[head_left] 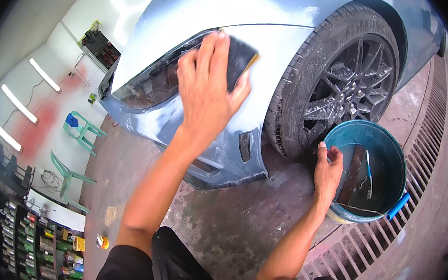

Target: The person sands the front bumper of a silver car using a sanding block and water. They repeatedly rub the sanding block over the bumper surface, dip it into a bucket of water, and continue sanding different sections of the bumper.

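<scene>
My left hand (208, 84) lies over a dark flat sanding block (240, 58) with a yellowish edge, its fingers and thumb on either side. The block is against the pale front fender (276, 48) of a grey-blue car, beside the headlight (151, 82). My right hand (329, 171) is by the left rim of a teal bucket (401, 157), with loosely bent fingers apart from the thumb. Whether it touches the rim I cannot tell. Inside the bucket are a brown strip (351, 176) and a thin blue-and-white brush-like tool (368, 175).
The front wheel (343, 81) stands just behind the bucket. A metal floor grate (356, 255) curves along the right. At the left are green plastic chairs (66, 179), a rack of cans and bottles (25, 239) and a small can (102, 241) on the floor.
</scene>
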